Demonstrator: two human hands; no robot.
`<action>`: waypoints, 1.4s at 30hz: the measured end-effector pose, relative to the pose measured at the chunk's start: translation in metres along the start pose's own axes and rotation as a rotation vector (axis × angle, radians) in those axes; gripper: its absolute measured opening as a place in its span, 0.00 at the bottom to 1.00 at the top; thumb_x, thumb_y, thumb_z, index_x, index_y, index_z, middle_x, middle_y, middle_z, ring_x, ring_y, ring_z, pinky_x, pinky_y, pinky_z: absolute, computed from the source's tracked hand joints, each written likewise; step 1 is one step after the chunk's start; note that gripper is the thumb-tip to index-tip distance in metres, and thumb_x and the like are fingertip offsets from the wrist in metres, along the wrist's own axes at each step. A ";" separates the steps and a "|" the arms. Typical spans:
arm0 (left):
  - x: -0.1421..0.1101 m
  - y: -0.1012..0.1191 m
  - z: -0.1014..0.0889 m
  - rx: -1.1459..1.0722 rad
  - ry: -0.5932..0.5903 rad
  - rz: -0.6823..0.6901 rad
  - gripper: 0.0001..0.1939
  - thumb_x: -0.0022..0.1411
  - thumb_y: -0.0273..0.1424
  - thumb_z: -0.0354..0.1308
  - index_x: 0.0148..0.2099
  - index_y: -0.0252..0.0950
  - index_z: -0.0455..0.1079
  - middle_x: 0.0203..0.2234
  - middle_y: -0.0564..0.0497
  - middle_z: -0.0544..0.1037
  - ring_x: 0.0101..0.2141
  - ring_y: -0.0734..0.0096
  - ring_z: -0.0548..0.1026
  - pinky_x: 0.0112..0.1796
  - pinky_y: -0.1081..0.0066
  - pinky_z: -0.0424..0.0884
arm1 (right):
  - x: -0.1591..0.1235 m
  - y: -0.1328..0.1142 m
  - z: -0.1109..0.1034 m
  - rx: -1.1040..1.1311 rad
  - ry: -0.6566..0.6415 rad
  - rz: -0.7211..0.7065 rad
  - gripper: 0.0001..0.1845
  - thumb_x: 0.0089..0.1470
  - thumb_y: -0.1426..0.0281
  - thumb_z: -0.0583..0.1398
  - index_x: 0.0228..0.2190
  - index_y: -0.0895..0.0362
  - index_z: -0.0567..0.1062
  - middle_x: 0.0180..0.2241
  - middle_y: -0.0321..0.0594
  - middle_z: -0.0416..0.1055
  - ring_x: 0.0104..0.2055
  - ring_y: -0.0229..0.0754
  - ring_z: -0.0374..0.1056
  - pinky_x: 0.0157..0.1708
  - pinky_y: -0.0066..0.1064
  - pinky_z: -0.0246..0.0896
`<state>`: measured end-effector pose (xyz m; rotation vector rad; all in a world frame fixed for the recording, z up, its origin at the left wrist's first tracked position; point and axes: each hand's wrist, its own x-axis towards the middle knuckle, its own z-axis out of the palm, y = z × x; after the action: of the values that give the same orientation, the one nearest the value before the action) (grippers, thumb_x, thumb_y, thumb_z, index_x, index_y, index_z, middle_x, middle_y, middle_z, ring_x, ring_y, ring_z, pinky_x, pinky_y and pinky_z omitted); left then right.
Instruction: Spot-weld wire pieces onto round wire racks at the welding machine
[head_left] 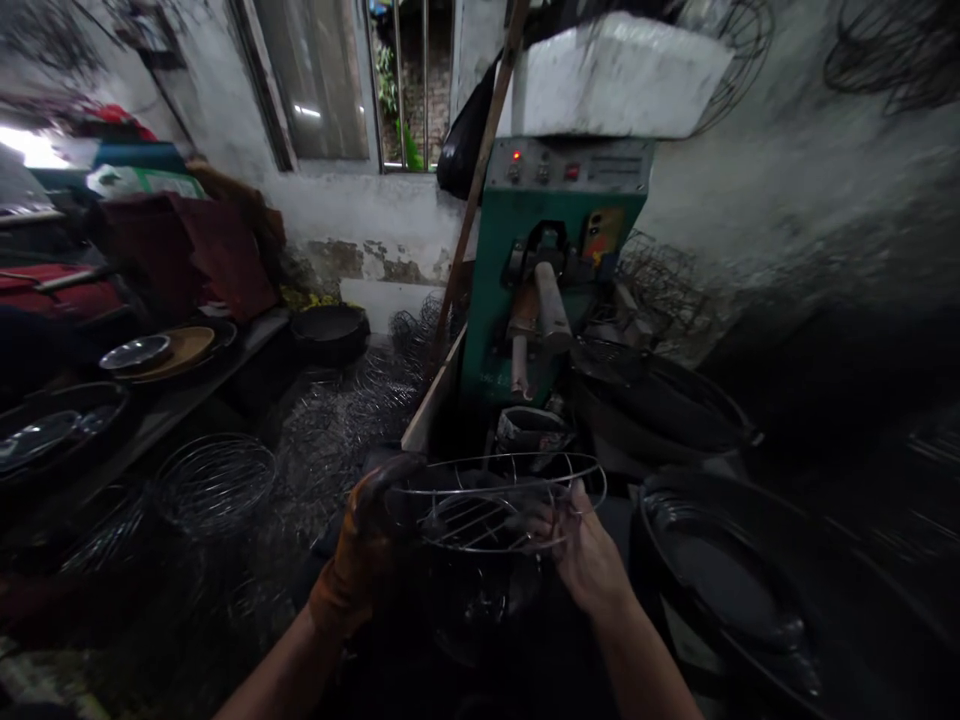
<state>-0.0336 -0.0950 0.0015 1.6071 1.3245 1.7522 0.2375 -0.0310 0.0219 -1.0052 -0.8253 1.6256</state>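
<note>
A round wire rack (pixel 480 548) of thin shiny metal is held between my two hands, in front of my lap. It has an outer ring and several parallel bars inside. My left hand (pixel 367 540), in a dirty orange work glove, grips the rack's left edge; its fingertips are dark and hard to make out. My bare right hand (pixel 577 545) is closed on the right edge, thumb on top and fingers under the wire. Just beyond the rack stands a green machine (pixel 480 330) with two metal arms (pixel 553 310) sticking out toward me.
Round wire pieces (pixel 217 480) lie stacked at the left, beside a heap of tangled wire (pixel 330 420). Dark basins (pixel 660 400) stand at the right, one holding metal rings (pixel 720 580). A wooden board (pixel 435 390) leans by the machine. A plank on the left bears pans (pixel 135 352).
</note>
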 end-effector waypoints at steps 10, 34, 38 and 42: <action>0.034 -0.006 0.017 0.217 -0.046 0.392 0.34 0.58 0.35 0.71 0.64 0.42 0.67 0.57 0.41 0.76 0.57 0.48 0.74 0.59 0.47 0.70 | -0.030 -0.044 -0.019 -0.582 0.232 -0.503 0.39 0.50 0.43 0.66 0.55 0.54 0.73 0.54 0.53 0.76 0.51 0.56 0.75 0.47 0.43 0.74; 0.032 0.116 -0.028 0.095 0.191 0.082 0.33 0.51 0.42 0.74 0.60 0.47 0.74 0.49 0.51 0.80 0.47 0.53 0.79 0.47 0.54 0.78 | -0.080 -0.057 0.031 -0.656 -0.145 -0.542 0.30 0.58 0.46 0.62 0.51 0.55 0.75 0.45 0.49 0.79 0.45 0.49 0.78 0.45 0.37 0.74; 0.043 0.124 -0.029 0.070 0.059 -0.248 0.33 0.48 0.42 0.76 0.56 0.41 0.76 0.48 0.47 0.81 0.48 0.50 0.79 0.45 0.58 0.79 | -0.086 -0.047 0.033 -0.648 -0.221 -0.404 0.21 0.61 0.51 0.61 0.45 0.55 0.78 0.40 0.46 0.80 0.41 0.47 0.77 0.41 0.35 0.73; 0.049 0.103 -0.028 0.049 0.001 -0.419 0.31 0.50 0.43 0.75 0.54 0.37 0.76 0.46 0.43 0.82 0.45 0.51 0.80 0.41 0.62 0.79 | -0.081 -0.032 0.031 -0.647 -0.164 -0.359 0.21 0.59 0.50 0.61 0.38 0.56 0.79 0.32 0.44 0.79 0.34 0.45 0.76 0.34 0.32 0.72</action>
<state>-0.0423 -0.1123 0.1175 1.2362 1.5793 1.4740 0.2335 -0.1029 0.0803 -1.0806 -1.6076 1.1551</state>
